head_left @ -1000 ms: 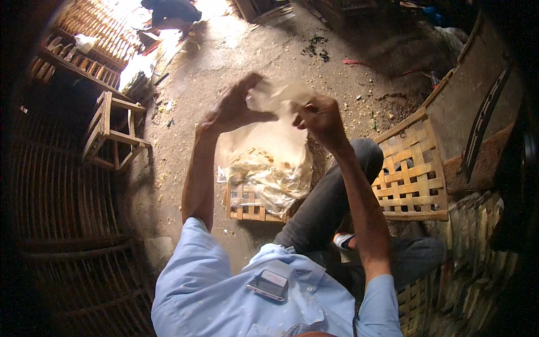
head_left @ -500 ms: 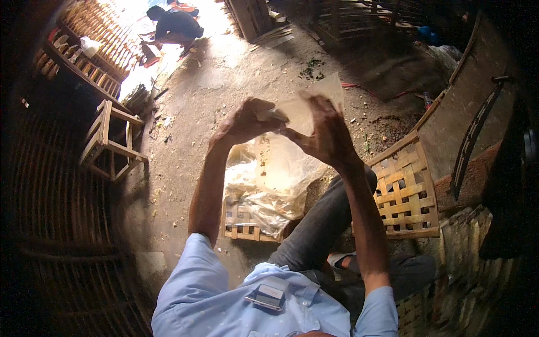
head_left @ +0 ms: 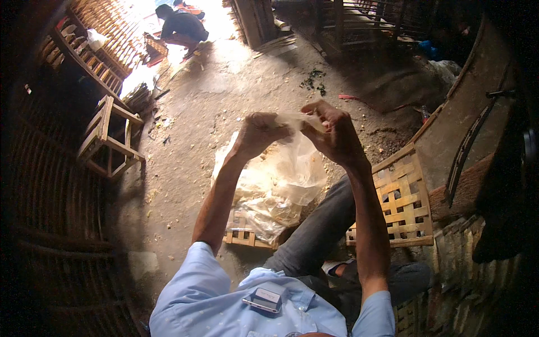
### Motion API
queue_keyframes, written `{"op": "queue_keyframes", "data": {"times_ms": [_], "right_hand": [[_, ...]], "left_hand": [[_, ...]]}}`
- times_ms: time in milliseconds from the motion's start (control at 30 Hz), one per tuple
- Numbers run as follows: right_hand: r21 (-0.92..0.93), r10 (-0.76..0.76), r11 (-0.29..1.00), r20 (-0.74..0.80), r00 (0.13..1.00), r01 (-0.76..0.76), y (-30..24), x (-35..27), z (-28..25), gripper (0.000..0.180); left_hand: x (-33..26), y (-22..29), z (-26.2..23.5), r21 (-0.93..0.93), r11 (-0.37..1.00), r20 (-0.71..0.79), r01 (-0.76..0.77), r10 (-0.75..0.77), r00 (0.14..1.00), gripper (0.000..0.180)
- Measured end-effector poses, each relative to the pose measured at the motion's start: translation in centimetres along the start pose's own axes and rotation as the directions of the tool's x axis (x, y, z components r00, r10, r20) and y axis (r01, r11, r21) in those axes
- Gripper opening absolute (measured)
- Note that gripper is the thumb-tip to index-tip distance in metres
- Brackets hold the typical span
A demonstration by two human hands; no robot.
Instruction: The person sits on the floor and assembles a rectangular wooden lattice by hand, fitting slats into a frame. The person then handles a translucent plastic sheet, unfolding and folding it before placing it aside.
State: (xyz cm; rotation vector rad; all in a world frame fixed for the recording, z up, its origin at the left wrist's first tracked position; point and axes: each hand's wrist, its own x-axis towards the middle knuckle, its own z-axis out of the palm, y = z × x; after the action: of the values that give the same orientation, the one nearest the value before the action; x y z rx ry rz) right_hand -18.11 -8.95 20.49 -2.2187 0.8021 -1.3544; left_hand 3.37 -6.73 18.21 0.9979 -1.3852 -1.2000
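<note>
Between my two raised hands is stretched a thin, see-through plastic bag (head_left: 306, 149). My left hand (head_left: 258, 135) pinches one end of its upper edge, fingers closed. The other end is in my right hand (head_left: 337, 135), its thumb and fingers bent in on the film; the fingertips are slightly blurred. Below the hands, a crumpled heap of clear plastic (head_left: 266, 205) lies on a woven bamboo basket (head_left: 244, 238), which shows only along its near edge. Where the hanging bag ends and the heap begins, I cannot make out.
Another woven bamboo basket (head_left: 401, 196) stands right of my bent leg (head_left: 320, 224). A wooden stool frame (head_left: 106, 137) is at the left, near a slatted wall. Far off in bright light, a person (head_left: 182, 25) crouches. Dark green scraps (head_left: 314, 81) and a red cord (head_left: 351, 98) lie on the floor.
The plastic film that rose between my hands now hangs lower, its top edge bunched and drawn across. My left hand has shifted slightly right and down; my right fingers have curled in more.
</note>
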Motion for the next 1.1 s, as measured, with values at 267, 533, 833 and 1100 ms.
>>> {"op": "queue_keyframes", "data": {"times_ms": [267,533,833,1100], "right_hand": [[0.004,0.075,0.997,-0.056,0.996,-0.075,-2.2,1.6,-6.5,0.025],[-0.011,-0.013,1.000,0.183,0.983,0.015,-1.1,-0.5,-2.4,0.016],[-0.075,-0.131,0.988,0.013,0.991,0.132,-0.6,-0.3,-5.6,0.025],[-0.121,-0.047,0.992,-0.022,0.999,0.044,-0.8,0.3,-6.3,0.027]], "left_hand": [[-2.1,-5.7,-5.1,0.533,0.814,0.099,0.234,-0.334,0.937,0.036],[-1.3,-2.5,1.0,0.107,0.993,0.180,-0.044,0.024,0.983,0.039],[-3.0,-5.3,-3.7,0.294,0.955,0.152,-0.029,-0.016,0.988,0.049],[-0.8,-4.0,0.3,0.386,0.913,0.187,0.130,-0.215,0.958,0.022]]}}
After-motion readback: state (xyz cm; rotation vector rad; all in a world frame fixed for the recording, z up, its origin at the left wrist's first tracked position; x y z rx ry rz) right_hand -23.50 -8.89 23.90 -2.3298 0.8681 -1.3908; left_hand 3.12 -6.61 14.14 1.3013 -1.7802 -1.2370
